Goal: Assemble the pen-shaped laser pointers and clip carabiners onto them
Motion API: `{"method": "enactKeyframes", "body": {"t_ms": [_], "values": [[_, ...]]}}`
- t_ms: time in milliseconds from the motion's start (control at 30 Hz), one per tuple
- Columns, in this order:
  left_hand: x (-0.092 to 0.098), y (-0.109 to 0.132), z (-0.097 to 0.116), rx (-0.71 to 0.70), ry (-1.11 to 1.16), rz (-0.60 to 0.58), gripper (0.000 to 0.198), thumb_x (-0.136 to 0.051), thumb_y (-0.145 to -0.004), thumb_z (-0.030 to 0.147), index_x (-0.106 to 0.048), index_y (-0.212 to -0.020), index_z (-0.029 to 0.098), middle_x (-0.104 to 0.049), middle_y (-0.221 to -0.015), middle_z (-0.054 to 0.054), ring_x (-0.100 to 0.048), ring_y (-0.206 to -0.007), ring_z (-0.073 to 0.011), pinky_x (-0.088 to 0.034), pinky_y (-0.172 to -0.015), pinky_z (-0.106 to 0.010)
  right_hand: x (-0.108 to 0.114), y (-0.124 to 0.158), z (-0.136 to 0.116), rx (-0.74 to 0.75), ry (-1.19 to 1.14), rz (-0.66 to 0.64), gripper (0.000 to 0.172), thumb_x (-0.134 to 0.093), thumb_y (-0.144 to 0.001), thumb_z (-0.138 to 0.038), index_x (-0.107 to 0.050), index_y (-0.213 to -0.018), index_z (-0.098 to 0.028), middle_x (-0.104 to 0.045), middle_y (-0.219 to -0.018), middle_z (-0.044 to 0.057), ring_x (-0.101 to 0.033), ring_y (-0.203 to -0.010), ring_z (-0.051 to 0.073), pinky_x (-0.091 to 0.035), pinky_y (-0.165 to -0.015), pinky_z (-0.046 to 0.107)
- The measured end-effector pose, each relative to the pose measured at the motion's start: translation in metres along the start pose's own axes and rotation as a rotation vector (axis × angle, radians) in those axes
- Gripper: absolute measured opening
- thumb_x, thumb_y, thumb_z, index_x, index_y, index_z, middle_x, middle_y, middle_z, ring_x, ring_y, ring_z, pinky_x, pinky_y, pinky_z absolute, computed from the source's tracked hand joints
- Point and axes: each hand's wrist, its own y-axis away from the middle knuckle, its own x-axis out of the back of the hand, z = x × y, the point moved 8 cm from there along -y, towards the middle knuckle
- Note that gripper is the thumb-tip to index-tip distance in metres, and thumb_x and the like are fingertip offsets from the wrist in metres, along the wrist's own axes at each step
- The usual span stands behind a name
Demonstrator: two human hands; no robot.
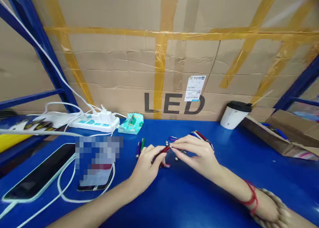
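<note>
My left hand [147, 166] is closed around a slim dark-red metal tube [165, 149], which slants up to the right. At the tube's upper end, thumb and fingertips of my right hand [200, 152] pinch a small silver piece [170, 145]. Whether that piece is joined to the tube I cannot tell. Below them a second red tube part [165, 166] lies on the table, partly behind my left thumb. A small silver part [176, 159] rests under my right fingers. Left of my hands lie a purple tube [138, 149] and a green tube [142, 144].
Behind my right hand are a purple carabiner [173, 138] and several coloured tubes [200, 135]. Left are two phones [41, 173] [96, 180], cables and a power strip [93, 124]. A tissue pack [131, 123], lidded cup [233, 116] and open carton [281, 145] stand farther back.
</note>
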Motion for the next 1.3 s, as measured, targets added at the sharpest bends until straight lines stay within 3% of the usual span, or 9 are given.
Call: {"method": "enactKeyframes", "body": {"t_ms": [100, 200, 367, 433, 533, 633, 767, 933, 1300], "values": [[0.001, 0.000, -0.001, -0.007, -0.009, 0.014, 0.027, -0.036, -0.091, 0.030, -0.062, -0.089, 0.021, -0.064, -0.072, 0.000, -0.052, -0.077, -0.0182, -0.036, -0.077, -0.032, -0.003, -0.001, -0.004, 0.008, -0.056, -0.018, 0.014, -0.060, -0.080, -0.009, -0.069, -0.089, -0.015, -0.070, -0.085, 0.007, -0.064, -0.078, 0.014, -0.054, -0.071, 0.026], [0.001, 0.001, -0.002, -0.013, -0.008, 0.023, 0.024, -0.038, -0.091, 0.029, -0.062, -0.094, 0.023, -0.064, -0.074, 0.000, -0.053, -0.080, -0.0188, -0.036, -0.078, -0.032, -0.008, -0.002, 0.003, -0.096, -0.122, -0.072, 0.013, -0.059, -0.080, -0.013, -0.069, -0.088, -0.018, -0.068, -0.090, 0.007, -0.064, -0.083, 0.014, -0.054, -0.074, 0.026], [0.005, 0.000, -0.009, 0.074, 0.043, 0.076, 0.023, -0.036, -0.091, 0.031, -0.057, -0.091, 0.022, -0.062, -0.076, 0.001, -0.054, -0.079, -0.0176, -0.036, -0.079, -0.032, -0.016, 0.004, 0.038, -0.389, -0.223, -0.182, 0.015, -0.056, -0.083, -0.027, -0.066, -0.092, -0.019, -0.064, -0.095, 0.007, -0.062, -0.078, 0.014, -0.051, -0.054, 0.021], [0.010, 0.000, -0.013, 0.119, 0.086, 0.124, 0.021, -0.036, -0.090, 0.031, -0.054, -0.095, 0.022, -0.062, -0.078, 0.001, -0.055, -0.082, -0.0177, -0.036, -0.081, -0.033, -0.018, 0.010, 0.053, -0.432, -0.107, -0.212, 0.018, -0.056, -0.083, -0.029, -0.066, -0.095, -0.020, -0.064, -0.095, 0.007, -0.061, -0.081, 0.015, -0.052, -0.061, 0.025], [0.014, 0.000, -0.015, 0.135, 0.139, 0.168, 0.017, -0.039, -0.089, 0.030, -0.052, -0.097, 0.023, -0.063, -0.085, 0.000, -0.055, -0.089, -0.0182, -0.035, -0.085, -0.034, -0.032, 0.019, 0.060, -0.348, 0.120, -0.363, 0.022, -0.057, -0.083, -0.031, -0.067, -0.101, -0.023, -0.063, -0.104, 0.007, -0.058, -0.093, 0.020, -0.048, -0.082, 0.037], [0.015, 0.000, -0.012, 0.112, 0.157, 0.176, 0.013, -0.042, -0.088, 0.030, -0.051, -0.093, 0.023, -0.063, -0.090, -0.001, -0.055, -0.092, -0.0184, -0.036, -0.084, -0.033, -0.042, 0.025, 0.063, -0.316, 0.268, -0.454, 0.024, -0.054, -0.085, -0.031, -0.068, -0.103, -0.023, -0.062, -0.108, 0.009, -0.056, -0.097, 0.023, -0.045, -0.083, 0.041], [0.017, 0.002, -0.006, 0.067, 0.148, 0.187, 0.010, -0.043, -0.087, 0.028, -0.052, -0.086, 0.023, -0.063, -0.091, -0.001, -0.055, -0.089, -0.0171, -0.036, -0.084, -0.032, -0.045, 0.026, 0.066, -0.355, 0.341, -0.463, 0.021, -0.053, -0.085, -0.029, -0.072, -0.093, -0.023, -0.065, -0.104, 0.009, -0.056, -0.097, 0.024, -0.043, -0.082, 0.042], [0.016, 0.002, -0.005, 0.066, 0.155, 0.166, 0.011, -0.044, -0.086, 0.028, -0.055, -0.087, 0.023, -0.065, -0.091, 0.000, -0.056, -0.089, -0.0167, -0.038, -0.083, -0.030, -0.049, 0.030, 0.080, -0.475, 0.244, -0.476, 0.015, -0.061, -0.080, -0.030, -0.074, -0.079, -0.024, -0.067, -0.096, 0.006, -0.059, -0.088, 0.022, -0.046, -0.078, 0.036], [0.013, 0.000, -0.008, 0.081, 0.154, 0.168, 0.012, -0.045, -0.086, 0.032, -0.054, -0.087, 0.024, -0.066, -0.090, 0.000, -0.058, -0.089, -0.0171, -0.039, -0.085, -0.031, -0.054, 0.030, 0.079, -0.530, 0.078, -0.465, 0.007, -0.067, -0.075, -0.025, -0.073, -0.077, -0.021, -0.068, -0.088, 0.005, -0.060, -0.085, 0.019, -0.045, -0.079, 0.034]]}}
